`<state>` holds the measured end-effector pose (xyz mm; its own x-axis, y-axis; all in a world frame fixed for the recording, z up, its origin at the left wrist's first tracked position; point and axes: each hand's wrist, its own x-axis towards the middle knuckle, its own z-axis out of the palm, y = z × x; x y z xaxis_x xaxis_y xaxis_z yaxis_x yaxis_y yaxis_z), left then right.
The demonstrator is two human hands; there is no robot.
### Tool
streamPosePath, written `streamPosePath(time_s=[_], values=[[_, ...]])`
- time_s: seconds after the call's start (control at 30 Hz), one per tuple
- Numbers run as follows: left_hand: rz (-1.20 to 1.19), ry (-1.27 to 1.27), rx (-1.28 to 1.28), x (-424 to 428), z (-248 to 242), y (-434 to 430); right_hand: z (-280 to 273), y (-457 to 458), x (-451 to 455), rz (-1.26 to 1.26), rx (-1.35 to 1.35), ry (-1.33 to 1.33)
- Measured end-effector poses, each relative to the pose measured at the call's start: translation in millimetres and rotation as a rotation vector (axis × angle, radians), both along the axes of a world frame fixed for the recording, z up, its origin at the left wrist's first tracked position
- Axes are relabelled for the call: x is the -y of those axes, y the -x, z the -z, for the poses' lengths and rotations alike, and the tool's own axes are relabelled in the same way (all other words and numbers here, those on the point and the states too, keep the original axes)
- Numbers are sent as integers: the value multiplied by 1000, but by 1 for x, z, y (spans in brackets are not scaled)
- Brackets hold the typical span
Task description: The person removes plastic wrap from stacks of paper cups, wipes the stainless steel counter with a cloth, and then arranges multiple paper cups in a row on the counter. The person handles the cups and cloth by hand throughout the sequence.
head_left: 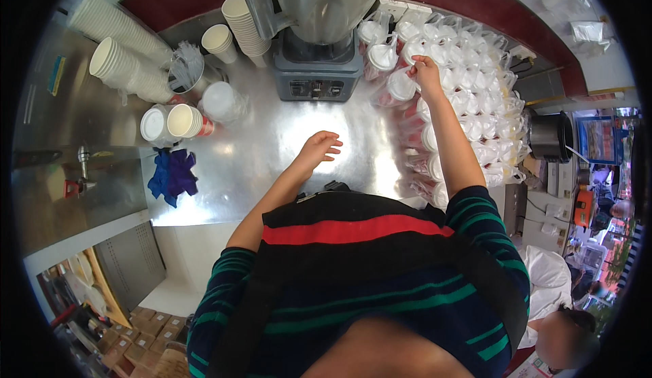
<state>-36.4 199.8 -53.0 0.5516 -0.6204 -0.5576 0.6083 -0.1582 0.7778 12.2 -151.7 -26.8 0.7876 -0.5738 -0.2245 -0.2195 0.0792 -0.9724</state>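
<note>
My left hand [321, 147] hovers over the steel counter [275, 159], fingers loosely bent and apart, with nothing in it. My right hand [426, 72] reaches to the front left of a dense group of bagged cups [473, 80]. Its fingers are curled just above a white-lidded cup in a clear plastic bag [401, 84]; whether they pinch the bag's handle cannot be made out. Most bagged cups stand upright in rows, with red showing on the sides of some. Part of the group is hidden behind my right forearm.
A blender [319, 67] stands at the back middle. Stacked paper cups [246, 24], a metal container of wrapped straws [186, 72] and blue gloves [173, 174] are on the left. A black pot [550, 136] is beyond the bags; a person in white [549, 276] is behind at right.
</note>
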Motion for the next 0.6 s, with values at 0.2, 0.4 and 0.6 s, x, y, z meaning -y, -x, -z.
streamPosePath(time_s=[0.2,0.4,0.6], values=[[-196,-111,-73,-42,23,17,13,-13,11,-58,3,134],[-437,-160,-40,-115,53,40,-13,25,-8,-47,37,989],[-657,-714,819,-234,91,28,0,120,-118,-281,-66,669]])
